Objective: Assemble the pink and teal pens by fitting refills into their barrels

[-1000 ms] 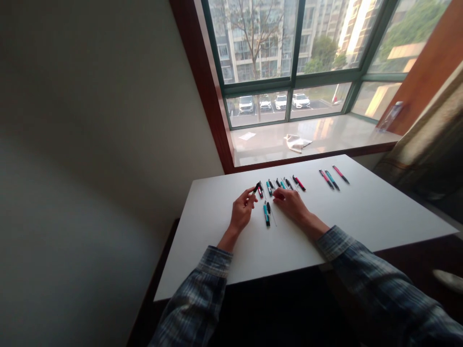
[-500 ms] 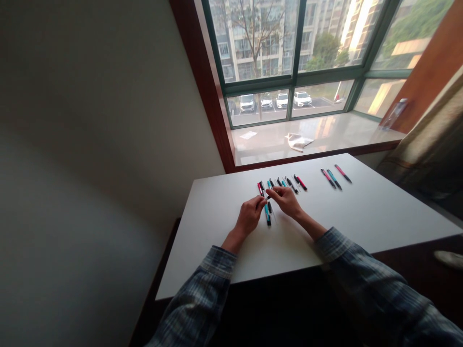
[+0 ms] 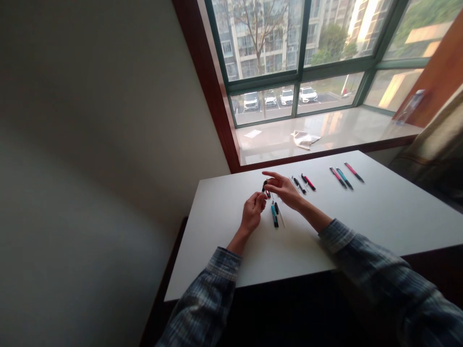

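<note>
My left hand (image 3: 253, 210) is closed around the lower end of a small black pen part (image 3: 264, 186), held upright above the table. My right hand (image 3: 284, 189) has its thumb and a finger at the top of that part, with the index finger stretched out to the left. Just below the hands lie a teal pen barrel (image 3: 275, 218), a black pen piece (image 3: 277, 207) and a thin refill (image 3: 282, 220). More pen pieces are partly hidden behind my hands. Beyond the right hand are a black pen part (image 3: 299, 186) and a red pen barrel (image 3: 310, 182).
Three whole pens lie at the right of the white table (image 3: 217, 231): a red pen (image 3: 337, 177), a teal pen (image 3: 344, 178) and another red pen (image 3: 354, 172). On the windowsill are a crumpled cloth (image 3: 304, 140) and a clear bottle (image 3: 410, 107).
The right hand's index finger has lifted and stretched out. The black part between my hands now points upward. The camera view has shifted slightly, so the table sits further right.
</note>
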Action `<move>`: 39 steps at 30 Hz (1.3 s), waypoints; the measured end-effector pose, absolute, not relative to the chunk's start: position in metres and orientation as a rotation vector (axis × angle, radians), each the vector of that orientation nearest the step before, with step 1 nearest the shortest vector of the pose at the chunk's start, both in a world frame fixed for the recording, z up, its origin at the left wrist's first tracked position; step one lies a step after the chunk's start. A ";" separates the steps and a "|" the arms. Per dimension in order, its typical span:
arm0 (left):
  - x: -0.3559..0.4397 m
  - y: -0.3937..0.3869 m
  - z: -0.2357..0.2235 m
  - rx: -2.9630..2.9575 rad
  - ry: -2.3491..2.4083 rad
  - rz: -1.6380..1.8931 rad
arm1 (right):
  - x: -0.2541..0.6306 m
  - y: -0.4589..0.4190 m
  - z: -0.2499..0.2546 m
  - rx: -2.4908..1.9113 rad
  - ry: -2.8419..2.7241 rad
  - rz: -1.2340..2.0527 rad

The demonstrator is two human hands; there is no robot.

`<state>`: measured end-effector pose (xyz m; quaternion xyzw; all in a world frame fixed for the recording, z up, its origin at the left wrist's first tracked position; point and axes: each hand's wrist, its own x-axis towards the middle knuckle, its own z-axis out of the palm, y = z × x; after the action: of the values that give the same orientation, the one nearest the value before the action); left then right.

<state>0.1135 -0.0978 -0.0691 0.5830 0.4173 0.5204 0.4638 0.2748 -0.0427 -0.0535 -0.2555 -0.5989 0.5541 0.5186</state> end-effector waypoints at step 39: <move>0.115 -0.100 -0.072 1.347 1.014 1.185 | 0.279 -0.050 -0.059 -0.681 -1.387 1.261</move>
<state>0.1153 -0.1002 -0.0717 0.5605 0.4217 0.4932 0.5145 0.2787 -0.0499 -0.0585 -0.2867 -0.5840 0.5312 0.5427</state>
